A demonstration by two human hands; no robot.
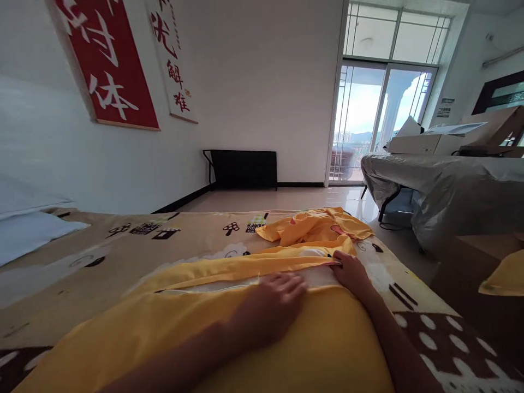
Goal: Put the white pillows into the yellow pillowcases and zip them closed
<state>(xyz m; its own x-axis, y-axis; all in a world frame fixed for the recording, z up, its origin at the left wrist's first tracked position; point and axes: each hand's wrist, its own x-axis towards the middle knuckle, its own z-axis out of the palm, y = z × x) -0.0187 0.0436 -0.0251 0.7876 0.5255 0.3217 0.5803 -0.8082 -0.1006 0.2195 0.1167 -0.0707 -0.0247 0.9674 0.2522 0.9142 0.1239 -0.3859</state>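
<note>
A yellow pillowcase (327, 338) lies in front of me, plump with a white pillow (245, 283) that shows through its long opening. A thin whitish line, perhaps a zipper, runs along the near edge of that slit. My right hand (352, 274) is closed on the pillowcase fabric at the right end of the opening. Over the middle of the slit, my left hand (272, 308) is blurred, its fingers curled in at the near edge. What those fingers hold, if anything, is hidden. Just beyond lies a crumpled yellow cloth (311, 226) with printed figures.
Beneath everything is a patterned beige and brown blanket (188, 240). A white pillow or cloth (33, 234) lies at the left. To the right stand a plastic-covered table (442, 180) with boxes and a cardboard box (462, 273) with yellow fabric. A black folded frame (245, 169) leans by the far wall.
</note>
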